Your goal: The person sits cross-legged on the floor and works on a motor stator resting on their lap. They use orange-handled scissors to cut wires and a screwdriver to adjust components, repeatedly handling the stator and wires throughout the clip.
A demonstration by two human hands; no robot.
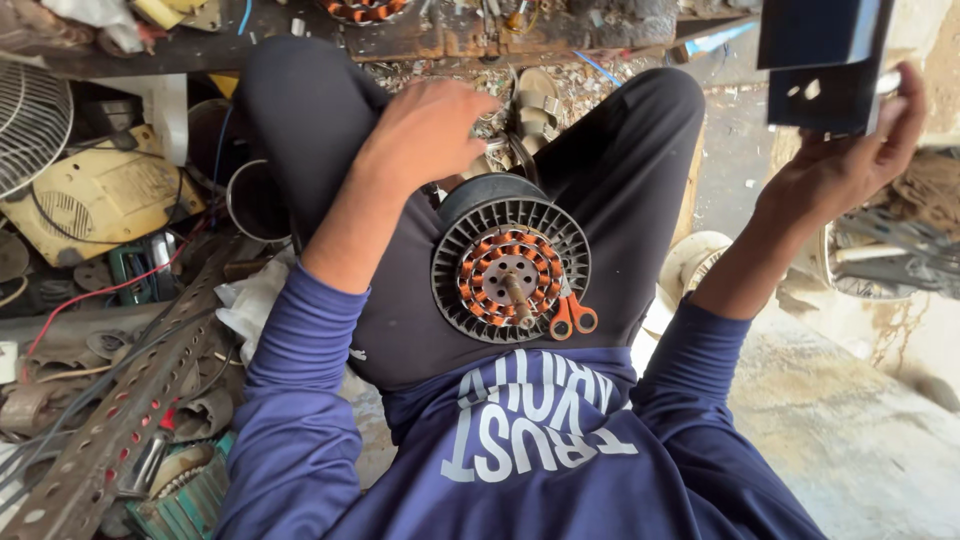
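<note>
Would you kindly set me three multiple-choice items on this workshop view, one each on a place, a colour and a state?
1. Where does the fan motor stator rest?
A. on the person's lap
B. on the wooden bench
C. on the perforated metal angle bar

2. What colour are the handles of the scissors?
A. blue
B. orange
C. green

3. What is the right hand doing?
A. lying flat on the floor
B. gripping the scissors
C. holding up a dark metal bracket

Answers: 1 A, it sits between the dark trouser legs; 2 B, orange loops show beside the stator's rim; 3 C, its fingers clasp the bracket's lower edge, while the left hand hovers open above the stator.
</note>
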